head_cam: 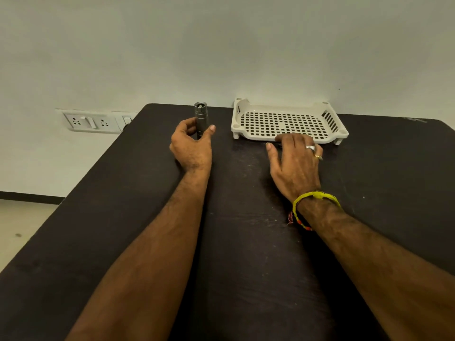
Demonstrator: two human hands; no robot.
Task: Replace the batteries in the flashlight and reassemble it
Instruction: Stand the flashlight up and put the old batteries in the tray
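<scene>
A silver-grey metal flashlight (201, 116) stands upright on the dark table (246, 242), near its far edge. My left hand (190, 146) wraps its lower body, thumb on the right side and fingers on the left. My right hand (294, 163) lies palm down at the front lip of a white perforated tray (283, 121), thumb spread to the left. A small dark thing (279, 145) shows under the index finger, mostly hidden. Whether the fingers grip it is unclear. No loose batteries are visible.
The white tray stands on short legs against the back wall, with nothing visible inside it. A white socket and switch panel (92, 122) is on the wall to the left. The table's left edge drops to the floor (19, 230).
</scene>
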